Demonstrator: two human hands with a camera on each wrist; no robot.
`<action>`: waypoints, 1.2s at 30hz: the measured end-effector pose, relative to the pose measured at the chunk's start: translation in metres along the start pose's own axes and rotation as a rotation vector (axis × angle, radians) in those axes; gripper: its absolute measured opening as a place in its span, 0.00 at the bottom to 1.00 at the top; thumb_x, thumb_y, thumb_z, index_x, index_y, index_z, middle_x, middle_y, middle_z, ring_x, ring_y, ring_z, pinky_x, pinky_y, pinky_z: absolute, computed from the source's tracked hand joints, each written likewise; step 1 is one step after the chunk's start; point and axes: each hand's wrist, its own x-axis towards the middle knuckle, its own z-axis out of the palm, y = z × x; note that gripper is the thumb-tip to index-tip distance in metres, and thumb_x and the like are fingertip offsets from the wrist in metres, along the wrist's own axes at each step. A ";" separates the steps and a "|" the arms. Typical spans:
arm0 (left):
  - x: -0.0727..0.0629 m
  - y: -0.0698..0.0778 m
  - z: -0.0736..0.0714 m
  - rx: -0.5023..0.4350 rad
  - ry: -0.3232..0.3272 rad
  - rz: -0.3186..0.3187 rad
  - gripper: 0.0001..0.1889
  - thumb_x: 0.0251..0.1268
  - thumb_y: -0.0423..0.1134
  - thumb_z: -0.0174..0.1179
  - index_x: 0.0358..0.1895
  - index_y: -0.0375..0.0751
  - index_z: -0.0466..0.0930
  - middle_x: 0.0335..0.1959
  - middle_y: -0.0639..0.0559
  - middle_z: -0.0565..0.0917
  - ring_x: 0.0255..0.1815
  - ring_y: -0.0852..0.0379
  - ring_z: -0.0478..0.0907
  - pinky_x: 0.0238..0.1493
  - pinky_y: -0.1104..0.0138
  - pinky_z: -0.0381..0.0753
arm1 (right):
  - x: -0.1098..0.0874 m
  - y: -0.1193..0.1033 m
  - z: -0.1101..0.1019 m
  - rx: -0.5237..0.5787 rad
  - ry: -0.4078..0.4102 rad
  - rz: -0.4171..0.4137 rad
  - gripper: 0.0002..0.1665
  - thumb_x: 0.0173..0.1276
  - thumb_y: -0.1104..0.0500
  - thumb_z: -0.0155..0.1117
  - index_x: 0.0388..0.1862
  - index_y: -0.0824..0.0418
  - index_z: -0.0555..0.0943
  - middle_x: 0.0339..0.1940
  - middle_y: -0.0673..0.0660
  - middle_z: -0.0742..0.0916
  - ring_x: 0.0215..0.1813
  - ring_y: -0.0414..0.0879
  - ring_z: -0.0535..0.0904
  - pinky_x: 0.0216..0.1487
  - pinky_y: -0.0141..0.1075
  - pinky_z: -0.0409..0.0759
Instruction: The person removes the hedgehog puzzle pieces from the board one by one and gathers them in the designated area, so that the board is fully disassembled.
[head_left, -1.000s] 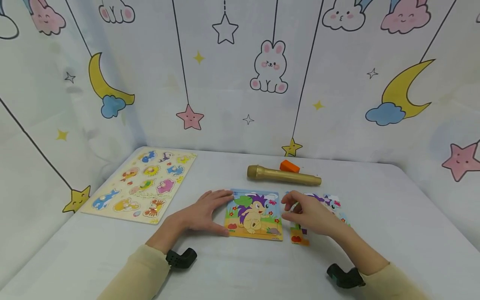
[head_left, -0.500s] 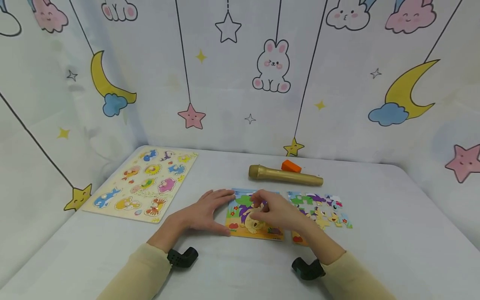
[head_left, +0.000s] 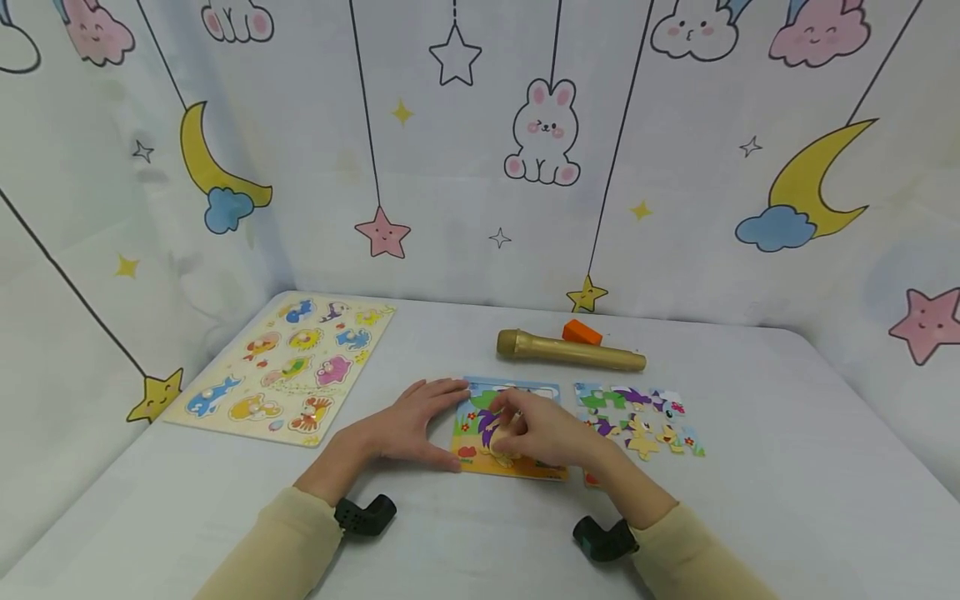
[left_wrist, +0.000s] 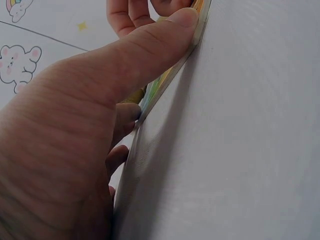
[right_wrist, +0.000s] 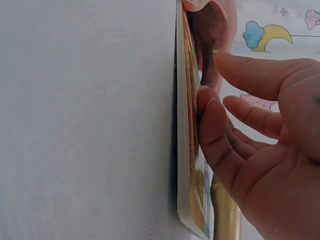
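Note:
A hedgehog jigsaw puzzle board lies flat on the white table. My left hand spans its left side, thumb at the near left corner and index finger by the far left corner. In the left wrist view the thumb rests along the board's edge. Over the middle of the board is my right hand, its fingers bent down. The right wrist view shows bent fingertips right at the puzzle's surface and the thumb raised apart, with no piece visible between them. Part of the picture is hidden under this hand.
Several loose jigsaw pieces lie to the board's right, partly behind my right forearm. A gold toy microphone and an orange block lie farther back. At the left lies a larger animal puzzle board. A printed curtain stands behind the table.
My right hand has moved left from the loose pieces onto the hedgehog board, then shifted slightly there. More of the loose pieces now show. The left hand has stayed at the board's left side.

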 end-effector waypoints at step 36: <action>0.001 0.000 -0.001 0.023 0.001 0.011 0.53 0.53 0.64 0.70 0.79 0.43 0.59 0.81 0.50 0.56 0.81 0.49 0.47 0.79 0.49 0.36 | -0.015 -0.004 -0.007 -0.152 -0.040 0.116 0.20 0.60 0.60 0.79 0.45 0.60 0.77 0.35 0.51 0.78 0.37 0.45 0.74 0.39 0.35 0.77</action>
